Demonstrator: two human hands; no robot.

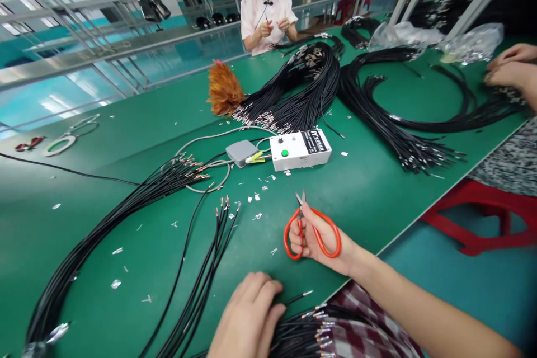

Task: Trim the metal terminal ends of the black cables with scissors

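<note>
We are gripping orange-handled scissors [287, 241] in our right hand [309, 235] above the green table [356, 196] — silver blades [304, 197] standing slightly apart. Our left hand [251, 310] is curving beside black, metal-tipped cables [300, 331] — we cannot tell whether it's gripping any.

The wearer shows one left hand [249, 313] and one right hand [312, 246], the latter with one pair of scissors [337, 233]. There are one white box [297, 155], one grey block [242, 153], one feather duster [225, 89], two co-workers [262, 14] and black cables [302, 100] too many to count
</note>
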